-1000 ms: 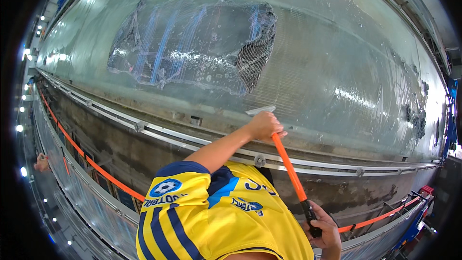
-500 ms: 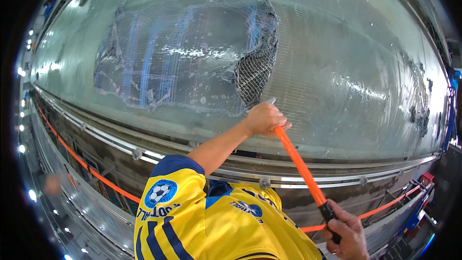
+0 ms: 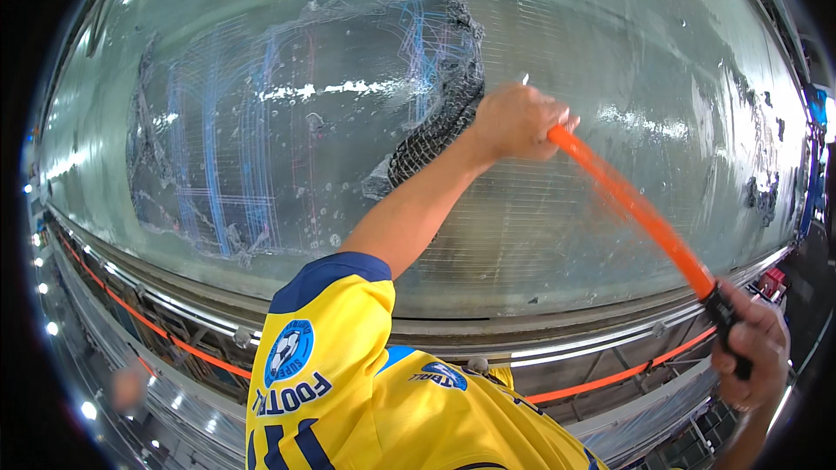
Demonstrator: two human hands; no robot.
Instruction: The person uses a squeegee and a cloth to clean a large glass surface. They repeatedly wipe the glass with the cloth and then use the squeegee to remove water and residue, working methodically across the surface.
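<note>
My left hand (image 3: 515, 122) is closed round the front end of a long orange-handled tool (image 3: 636, 213), with a small pale tip showing just past the fingers. At the lower right, my right hand (image 3: 756, 344) wraps the black grip at the tool's other end. The working end is mostly hidden by my left hand. Beside my left wrist and partly under my forearm lies a bunched dark fold with a light mesh pattern (image 3: 435, 126). It runs along the right edge of a wet, dark, see-through sheet (image 3: 287, 139) with blue and pink lines.
The sheet lies on a broad, wet, pale green surface (image 3: 601, 61). Dark clumps (image 3: 762, 200) sit near its right end. Metal rails (image 3: 592, 341) border the near side, and an orange strip (image 3: 575, 392) runs below them.
Both hands have moved up and right with the tool, which now slants less steeply. My left hand has left the near end of the dark fold. The view has shifted too.
</note>
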